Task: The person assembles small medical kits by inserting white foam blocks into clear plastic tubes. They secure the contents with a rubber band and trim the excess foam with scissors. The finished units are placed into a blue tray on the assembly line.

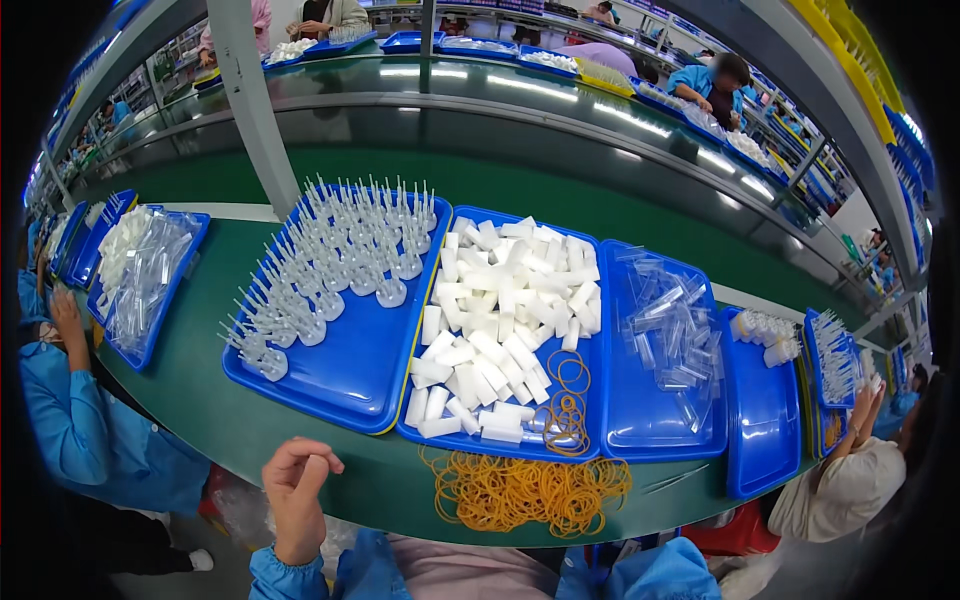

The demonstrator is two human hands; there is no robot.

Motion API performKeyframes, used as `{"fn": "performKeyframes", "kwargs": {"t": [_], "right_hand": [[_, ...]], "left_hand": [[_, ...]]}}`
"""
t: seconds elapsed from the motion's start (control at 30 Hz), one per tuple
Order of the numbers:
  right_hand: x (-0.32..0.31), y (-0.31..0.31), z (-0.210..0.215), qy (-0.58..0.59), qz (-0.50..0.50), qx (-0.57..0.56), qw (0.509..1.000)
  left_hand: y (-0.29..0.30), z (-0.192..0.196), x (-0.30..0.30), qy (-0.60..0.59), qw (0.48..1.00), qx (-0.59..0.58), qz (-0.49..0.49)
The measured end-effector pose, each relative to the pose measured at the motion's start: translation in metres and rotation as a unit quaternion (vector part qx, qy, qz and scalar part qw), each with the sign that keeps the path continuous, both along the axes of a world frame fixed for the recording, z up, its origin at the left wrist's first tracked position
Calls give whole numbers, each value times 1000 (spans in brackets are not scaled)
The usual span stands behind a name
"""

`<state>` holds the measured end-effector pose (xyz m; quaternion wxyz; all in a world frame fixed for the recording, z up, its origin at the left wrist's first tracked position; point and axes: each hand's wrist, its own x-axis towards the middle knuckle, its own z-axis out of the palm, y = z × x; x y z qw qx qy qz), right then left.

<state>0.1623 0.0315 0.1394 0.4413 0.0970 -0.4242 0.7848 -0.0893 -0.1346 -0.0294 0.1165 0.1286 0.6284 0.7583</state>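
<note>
A person's left hand (297,500) is raised at the near edge of a green table (190,400), fingers curled toward the thumb (whether they pinch anything, I cannot tell). The right hand is out of view. Just beyond sits a blue tray (352,365) of clear stemmed parts (350,250); orange rubber bands (530,495) lie heaped rightward.

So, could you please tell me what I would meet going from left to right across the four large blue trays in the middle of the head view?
Clear pieces with upright stems → white blocks → clear plastic tubes → small white pieces.
</note>
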Motion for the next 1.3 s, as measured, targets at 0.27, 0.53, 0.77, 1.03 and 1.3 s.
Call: {"fn": "performKeyframes", "kwargs": {"t": [0.27, 0.53, 0.77, 1.03, 1.3], "right_hand": [[-28, 40, -27, -152, -163, 194, 955], [-145, 183, -112, -365, -257, 708, 548], [-164, 205, -143, -356, -228, 833, 357], [-137, 191, -133, -412, -195, 699, 551], [-108, 183, -119, -468, -38, 254, 846]], "left_hand": [[2, 2, -10, 56, 998, -34, 14], [10, 11, -69, 437, 829, -339, 88], [11, 26, -97, 421, 790, -419, 151], [-8, 16, -102, 380, 818, -373, 216], [-15, 34, -55, 186, 965, -81, 168]]}}
